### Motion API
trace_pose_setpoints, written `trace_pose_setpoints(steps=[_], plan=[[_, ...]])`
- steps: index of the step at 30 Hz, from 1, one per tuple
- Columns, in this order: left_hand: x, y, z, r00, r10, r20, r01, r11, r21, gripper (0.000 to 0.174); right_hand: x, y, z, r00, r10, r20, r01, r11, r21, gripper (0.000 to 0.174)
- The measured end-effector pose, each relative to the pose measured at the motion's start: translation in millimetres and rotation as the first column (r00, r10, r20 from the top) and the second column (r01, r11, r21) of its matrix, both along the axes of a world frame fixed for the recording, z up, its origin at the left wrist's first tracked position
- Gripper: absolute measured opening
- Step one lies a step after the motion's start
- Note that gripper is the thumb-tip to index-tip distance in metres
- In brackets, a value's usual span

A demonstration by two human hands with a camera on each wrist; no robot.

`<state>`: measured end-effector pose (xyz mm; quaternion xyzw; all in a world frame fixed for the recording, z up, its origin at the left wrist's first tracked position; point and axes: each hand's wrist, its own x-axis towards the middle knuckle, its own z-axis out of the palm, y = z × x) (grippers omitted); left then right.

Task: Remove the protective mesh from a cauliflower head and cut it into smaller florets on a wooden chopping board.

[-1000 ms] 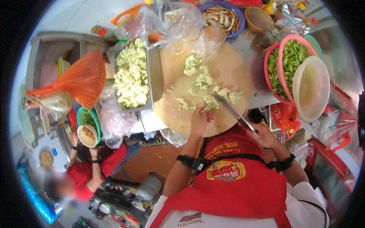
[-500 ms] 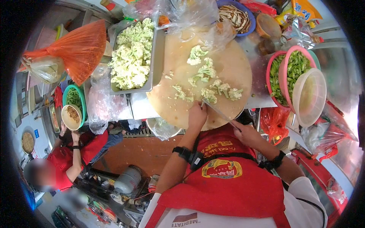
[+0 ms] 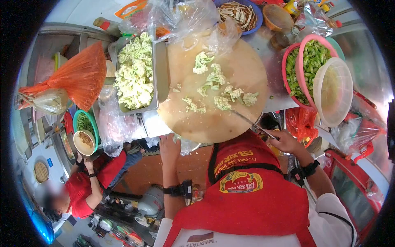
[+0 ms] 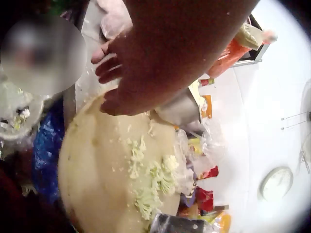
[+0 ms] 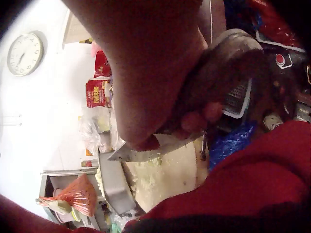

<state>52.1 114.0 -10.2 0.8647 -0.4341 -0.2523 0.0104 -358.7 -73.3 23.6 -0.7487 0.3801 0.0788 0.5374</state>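
Observation:
My right hand [image 3: 284, 142] grips the handle of a knife [image 3: 249, 122], whose tip lies by the nearest cauliflower floret [image 3: 222, 103] on the round board [image 3: 197, 129]. In the right wrist view, fingers of my right hand [image 5: 165, 107] curl round the dark handle, with the blade [image 5: 155, 149] above the board. My left hand [image 3: 169, 149] is off the board's near-left edge. The left wrist view shows my left hand [image 4: 119, 73] with its fingers loosely spread and nothing held. More cut florets [image 3: 214, 78] lie scattered on the board.
A metal tray [image 3: 161, 78] heaped with cauliflower stands left of the board. Right of it are a pink basket [image 3: 302, 74] of sliced green peppers and a white basket [image 3: 332, 92]. Plastic bags [image 3: 224, 39] touch the far edge. Another person [image 3: 98, 177] is at the left, holding a bowl.
My left hand has left the floret at the board's near edge and moved left, off the board. The knife has come off the florets, with its tip now beside the nearest one.

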Motion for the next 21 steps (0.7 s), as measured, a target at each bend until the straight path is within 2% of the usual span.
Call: trace_pose_setpoints(steps=[1, 3, 4, 5, 7, 8, 11, 14, 19, 21], plan=[[-6.3, -15.7, 0.7, 0.999, 0.031, -0.017, -0.032, 0.994, -0.104, 0.031, -0.8, 0.1, 2.9, 1.0, -0.027, -0.004, 0.027, 1.0, 0.004, 0.042], [-28.2, -58.4, -6.8, 0.959, -0.125, -0.253, 0.001, 0.899, -0.438, 0.034, -4.5, 4.9, -3.0, 0.995, -0.095, -0.02, 0.096, 0.995, 0.04, 0.041], [-42.6, -82.2, -11.2, 0.95, -0.268, -0.163, 0.15, 0.844, -0.515, 0.034, -6.2, 6.4, -4.5, 0.992, -0.125, -0.031, 0.127, 0.99, 0.057, 0.041], [-55.8, -103.2, -14.1, 0.916, -0.396, -0.061, 0.292, 0.764, -0.575, 0.034, -3.8, 5.8, 0.7, 0.985, -0.163, -0.06, 0.169, 0.979, 0.117, 0.04], [-75.5, -135.7, -5.2, 0.861, -0.508, -0.024, 0.417, 0.732, -0.538, 0.035, 9.0, 4.7, 14.8, 0.965, -0.233, -0.124, 0.256, 0.938, 0.232, 0.038], [-79.3, -145.0, -3.9, 0.826, -0.563, -0.008, 0.479, 0.709, -0.518, 0.035, 12.2, 6.3, 14.8, 0.965, -0.253, -0.066, 0.262, 0.937, 0.229, 0.039], [-78.2, -153.5, -17.4, 0.847, -0.463, -0.259, 0.338, 0.847, -0.409, 0.033, 21.9, 7.7, 15.7, 0.957, -0.286, 0.05, 0.267, 0.935, 0.233, 0.04], [-89.0, -145.2, -17.4, 0.91, -0.241, -0.338, 0.128, 0.937, -0.324, 0.032, 33.6, 5.4, 19.7, 0.969, -0.247, 0.027, 0.233, 0.94, 0.249, 0.041], [-101.7, -137.1, -29.6, 0.941, -0.143, -0.308, 0.003, 0.91, -0.415, 0.034, 59.0, -2.4, 38.6, 0.99, -0.121, -0.073, 0.131, 0.979, 0.158, 0.042], [-104.0, -137.0, -31.0, 0.94, -0.126, -0.317, -0.022, 0.904, -0.426, 0.033, 62.4, -3.5, 39.4, 0.996, -0.079, -0.045, 0.083, 0.991, 0.104, 0.043]])
